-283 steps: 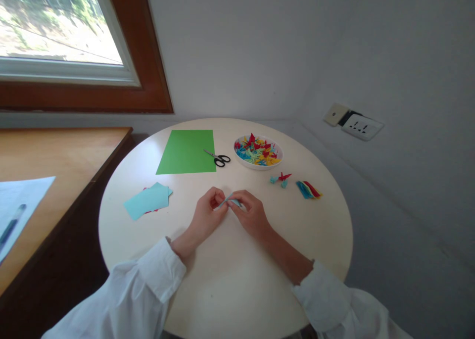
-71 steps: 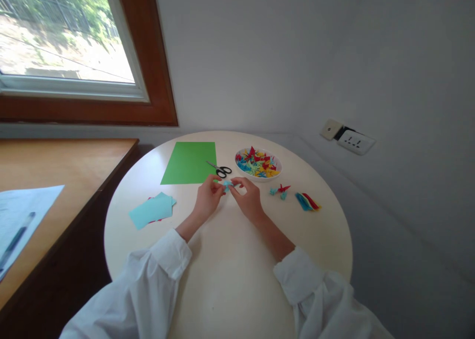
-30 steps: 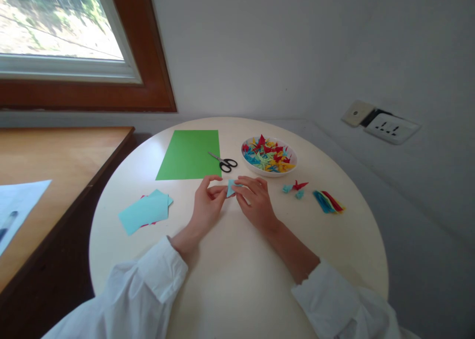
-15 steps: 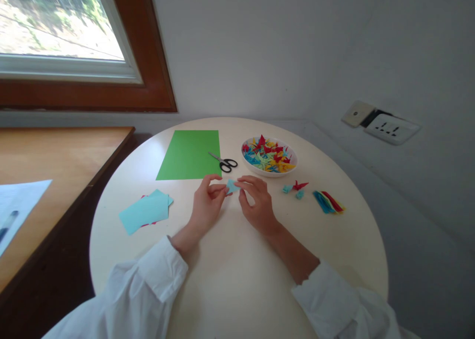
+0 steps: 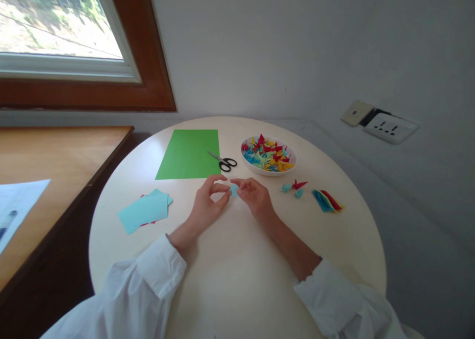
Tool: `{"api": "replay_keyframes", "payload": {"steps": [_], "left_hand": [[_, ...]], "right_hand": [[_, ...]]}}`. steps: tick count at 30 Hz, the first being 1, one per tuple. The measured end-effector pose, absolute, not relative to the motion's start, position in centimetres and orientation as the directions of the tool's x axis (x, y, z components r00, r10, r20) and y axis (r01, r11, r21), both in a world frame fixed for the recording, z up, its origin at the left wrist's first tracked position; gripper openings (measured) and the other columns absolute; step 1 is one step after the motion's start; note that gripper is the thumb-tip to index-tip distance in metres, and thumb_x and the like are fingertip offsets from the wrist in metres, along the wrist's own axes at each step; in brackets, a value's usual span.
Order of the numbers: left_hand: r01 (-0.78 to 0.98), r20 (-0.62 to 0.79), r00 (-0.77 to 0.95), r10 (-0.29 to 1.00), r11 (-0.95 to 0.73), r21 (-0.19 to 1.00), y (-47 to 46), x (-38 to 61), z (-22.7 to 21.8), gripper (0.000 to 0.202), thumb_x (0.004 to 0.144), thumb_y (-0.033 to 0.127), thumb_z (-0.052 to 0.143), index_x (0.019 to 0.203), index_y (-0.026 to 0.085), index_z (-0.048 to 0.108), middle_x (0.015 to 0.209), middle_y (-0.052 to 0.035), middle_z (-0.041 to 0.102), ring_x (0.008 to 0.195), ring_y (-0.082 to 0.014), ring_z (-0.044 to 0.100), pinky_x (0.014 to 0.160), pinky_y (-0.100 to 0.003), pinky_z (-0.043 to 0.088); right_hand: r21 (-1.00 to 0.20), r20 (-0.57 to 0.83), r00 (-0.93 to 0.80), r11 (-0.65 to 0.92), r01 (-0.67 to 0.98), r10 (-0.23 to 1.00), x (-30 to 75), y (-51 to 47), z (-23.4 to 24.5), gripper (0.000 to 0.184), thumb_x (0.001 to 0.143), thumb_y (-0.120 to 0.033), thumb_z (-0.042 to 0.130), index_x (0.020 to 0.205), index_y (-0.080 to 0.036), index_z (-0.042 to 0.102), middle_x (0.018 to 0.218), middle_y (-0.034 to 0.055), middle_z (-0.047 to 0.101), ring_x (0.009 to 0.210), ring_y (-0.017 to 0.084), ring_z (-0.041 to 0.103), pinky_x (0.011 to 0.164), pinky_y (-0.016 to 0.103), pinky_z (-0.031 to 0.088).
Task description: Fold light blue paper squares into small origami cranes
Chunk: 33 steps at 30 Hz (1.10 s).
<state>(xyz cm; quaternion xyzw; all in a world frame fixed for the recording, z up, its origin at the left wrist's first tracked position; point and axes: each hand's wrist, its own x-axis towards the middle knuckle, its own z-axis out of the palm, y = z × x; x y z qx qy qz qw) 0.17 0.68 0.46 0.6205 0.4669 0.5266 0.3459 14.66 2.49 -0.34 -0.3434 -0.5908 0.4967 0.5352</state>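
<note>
Both of my hands meet over the middle of the round cream table (image 5: 230, 274). My left hand (image 5: 208, 205) and my right hand (image 5: 255, 197) pinch a small folded piece of light blue paper (image 5: 233, 189) between their fingertips. The paper is mostly hidden by my fingers. Just beyond my hands lie black-handled scissors (image 5: 223, 161) beside a green sheet (image 5: 189, 154).
A white bowl (image 5: 268, 156) full of small coloured folded papers stands at the back right. Three tiny folded pieces (image 5: 293, 186) and a stack of coloured paper squares (image 5: 327, 200) lie to the right. Light blue sheets (image 5: 144, 210) over red paper lie to the left. A wooden desk (image 5: 55, 161) adjoins.
My fingers have shifted on the blue paper and closed tighter over it, so less of it shows. The hands stayed in the same spot on the table.
</note>
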Motion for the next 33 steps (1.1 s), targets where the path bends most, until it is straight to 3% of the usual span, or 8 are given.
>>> {"api": "replay_keyframes", "payload": {"steps": [4,10,21,28,33], "left_hand": [[0.147,0.310,0.016,0.951,-0.309,0.940,0.8,0.1,0.3,0.027,0.069,0.017,0.058,0.095,0.019,0.048,0.074,-0.0008,0.067,0.075,-0.0142,0.065,0.077,-0.028,0.047],[0.047,0.273,0.023,0.962,-0.273,0.961,0.8,0.2,0.6,0.023,0.066,0.015,0.061,0.085,0.019,0.050,0.073,-0.0014,0.065,0.076,-0.0145,0.062,0.074,-0.026,0.046],[0.018,0.366,0.027,0.930,-0.366,0.930,1.1,0.1,0.2,0.012,0.065,0.010,0.060,0.074,0.017,0.055,0.080,-0.0012,0.055,0.079,-0.0115,0.056,0.077,-0.025,0.045],[-0.036,0.229,0.028,0.973,-0.227,0.973,0.9,0.2,1.1,0.016,0.064,0.020,0.066,0.076,0.015,0.056,0.068,0.0001,0.058,0.065,-0.0107,0.057,0.064,-0.022,0.046],[-0.039,0.116,0.055,0.992,-0.114,0.993,1.2,0.3,1.1,0.023,0.063,0.033,0.070,0.073,0.013,0.062,0.064,-0.0020,0.061,0.058,-0.0108,0.055,0.055,-0.022,0.043]], "right_hand": [[-0.962,0.265,-0.174,0.248,-0.110,0.948,14.6,2.5,-0.2,0.022,0.067,-0.037,0.065,0.066,-0.020,0.051,0.081,0.0042,0.065,0.079,0.017,0.062,0.079,0.035,0.049],[-0.960,0.270,-0.236,0.244,-0.136,0.933,14.7,2.4,0.1,0.026,0.065,-0.040,0.066,0.065,-0.020,0.050,0.106,0.0096,0.063,0.100,0.021,0.058,0.089,0.039,0.044],[-0.950,0.307,-0.181,0.290,-0.117,0.934,14.7,2.5,0.1,0.019,0.064,-0.031,0.065,0.060,-0.019,0.051,0.076,0.0020,0.062,0.074,0.015,0.058,0.075,0.032,0.048],[-0.967,0.254,-0.141,0.247,-0.069,0.957,14.5,2.4,0.4,0.018,0.060,-0.029,0.067,0.058,-0.019,0.053,0.063,-0.0006,0.058,0.061,0.013,0.055,0.063,0.027,0.048],[-0.970,0.242,-0.130,0.238,-0.050,0.961,14.5,2.3,0.3,0.014,0.059,-0.029,0.068,0.062,-0.019,0.058,0.063,0.0002,0.060,0.061,0.014,0.057,0.064,0.028,0.049]]}}
